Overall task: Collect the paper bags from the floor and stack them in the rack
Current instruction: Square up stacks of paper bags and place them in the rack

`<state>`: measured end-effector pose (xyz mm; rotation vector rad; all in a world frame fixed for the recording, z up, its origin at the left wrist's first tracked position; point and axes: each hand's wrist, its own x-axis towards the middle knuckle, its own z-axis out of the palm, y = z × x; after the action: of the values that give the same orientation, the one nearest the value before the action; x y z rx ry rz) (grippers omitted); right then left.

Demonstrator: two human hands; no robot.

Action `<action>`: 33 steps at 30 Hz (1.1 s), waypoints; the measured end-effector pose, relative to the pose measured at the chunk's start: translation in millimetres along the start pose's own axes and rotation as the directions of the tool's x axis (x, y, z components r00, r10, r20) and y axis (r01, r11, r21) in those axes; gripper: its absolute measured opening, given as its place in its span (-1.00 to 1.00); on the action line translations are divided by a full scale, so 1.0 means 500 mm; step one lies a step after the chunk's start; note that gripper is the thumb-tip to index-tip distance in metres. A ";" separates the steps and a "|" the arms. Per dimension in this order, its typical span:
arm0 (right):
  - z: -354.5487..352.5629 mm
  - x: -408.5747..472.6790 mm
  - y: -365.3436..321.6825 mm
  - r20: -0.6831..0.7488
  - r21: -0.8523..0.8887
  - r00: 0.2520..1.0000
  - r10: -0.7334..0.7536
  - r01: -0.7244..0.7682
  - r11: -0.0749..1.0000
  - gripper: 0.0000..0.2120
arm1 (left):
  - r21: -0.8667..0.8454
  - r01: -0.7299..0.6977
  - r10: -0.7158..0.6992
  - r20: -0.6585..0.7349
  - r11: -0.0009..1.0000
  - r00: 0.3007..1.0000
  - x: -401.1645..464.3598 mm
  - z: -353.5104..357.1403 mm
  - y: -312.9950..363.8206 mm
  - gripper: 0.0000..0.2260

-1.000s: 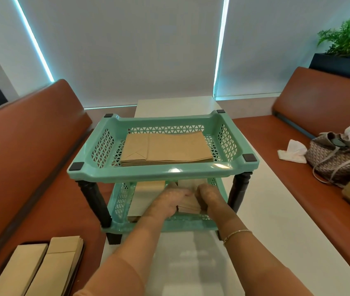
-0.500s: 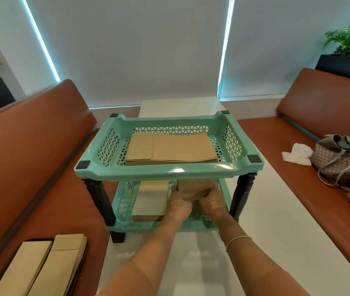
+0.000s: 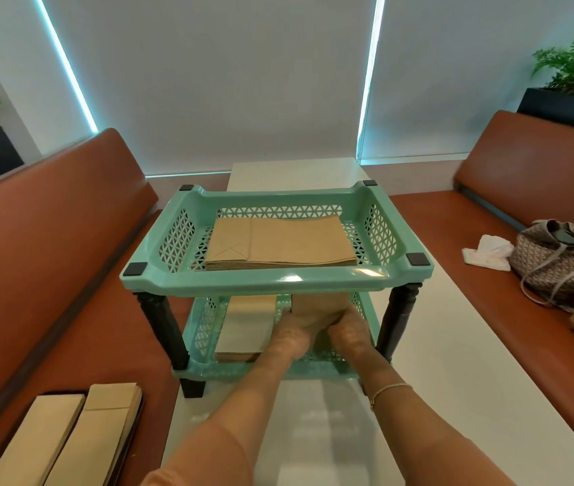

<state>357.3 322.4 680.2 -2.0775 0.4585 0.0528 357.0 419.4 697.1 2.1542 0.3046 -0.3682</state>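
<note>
Left hand [image 3: 290, 340] and right hand [image 3: 350, 336] each grip, fingers curled, the paper bags [image 3: 317, 310] inside the rack's [image 3: 257, 278] lower tier.

Head camera looks forward and down, close over the rack [image 3: 278, 280].

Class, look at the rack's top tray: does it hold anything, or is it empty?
Not empty. A flat stack of brown paper bags lies on the floor of the top tray, covering most of it.

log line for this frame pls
step: stacking | left hand + right hand: grip paper bags | where: rack lower tier, right side | top tier: filled
</note>
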 end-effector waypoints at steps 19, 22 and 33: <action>-0.002 -0.005 -0.008 -0.016 -0.035 0.999 0.051 -0.051 0.998 -0.68 | 0.015 -0.019 0.019 0.013 1.000 1.000 -0.008 -0.007 0.006 -0.73; 0.001 -0.005 -0.006 -0.009 -0.048 0.998 0.054 -0.055 0.997 -0.68 | 0.010 -0.004 0.004 0.013 1.000 1.000 -0.004 -0.002 0.002 -0.72; -0.005 0.004 -0.019 0.046 -0.157 0.997 0.069 -0.061 0.986 -0.68 | 0.081 -0.015 0.010 0.064 0.997 0.998 -0.015 -0.017 0.009 -0.74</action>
<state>362.1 324.2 688.9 -2.2080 0.5043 0.1858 352.9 423.2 707.9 2.2178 0.2438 -0.4482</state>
